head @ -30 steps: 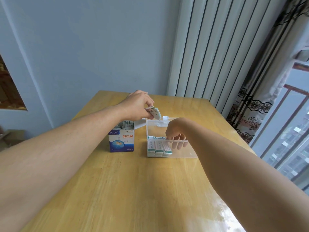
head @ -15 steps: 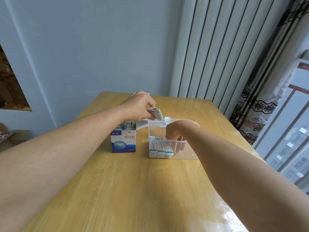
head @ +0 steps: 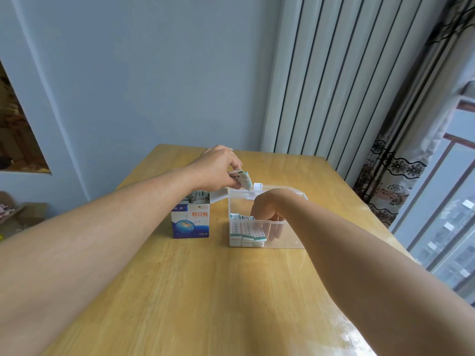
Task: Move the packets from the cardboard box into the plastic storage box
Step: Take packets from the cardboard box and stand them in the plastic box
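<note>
A blue and white cardboard box stands open on the wooden table, with packets showing at its top. Just to its right sits the clear plastic storage box; white and green packets stand in a row against its left wall. My left hand hovers over the gap between the two boxes, pinching a small bunch of packets above the plastic box's left rim. My right hand reaches down inside the plastic box, fingers pointing down beside the stacked packets.
The plastic box's lid clasp sticks up at its far rim. A striped curtain and a patterned curtain hang past the table's far right. A blue wall stands behind. A window is at the right.
Both hands have stayed almost in place; the left hand still holds the packets over the plastic box's rim. The view has shifted slightly.
</note>
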Motion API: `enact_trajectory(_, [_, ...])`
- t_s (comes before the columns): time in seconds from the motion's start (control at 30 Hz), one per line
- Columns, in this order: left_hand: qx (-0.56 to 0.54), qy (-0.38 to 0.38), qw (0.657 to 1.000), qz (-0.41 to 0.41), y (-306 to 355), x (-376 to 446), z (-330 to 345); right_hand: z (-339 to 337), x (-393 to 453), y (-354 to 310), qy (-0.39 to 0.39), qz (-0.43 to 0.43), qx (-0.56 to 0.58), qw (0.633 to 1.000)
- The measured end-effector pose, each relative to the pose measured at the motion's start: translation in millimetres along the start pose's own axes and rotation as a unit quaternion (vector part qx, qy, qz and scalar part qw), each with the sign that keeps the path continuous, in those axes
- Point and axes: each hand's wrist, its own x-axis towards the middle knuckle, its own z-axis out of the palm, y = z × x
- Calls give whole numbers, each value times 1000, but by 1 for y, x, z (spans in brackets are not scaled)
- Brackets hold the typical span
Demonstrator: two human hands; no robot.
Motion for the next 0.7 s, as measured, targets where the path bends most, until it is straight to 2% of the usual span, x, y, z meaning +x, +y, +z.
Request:
enact_trajectory(0.47, [5,-3,1000,-1,5,0,2,2,-24,2,12,5,22,1000])
enact_trajectory(0.7, [-16,14,999,-35,9,-2,0,-6,-33,6,29,13,5,999])
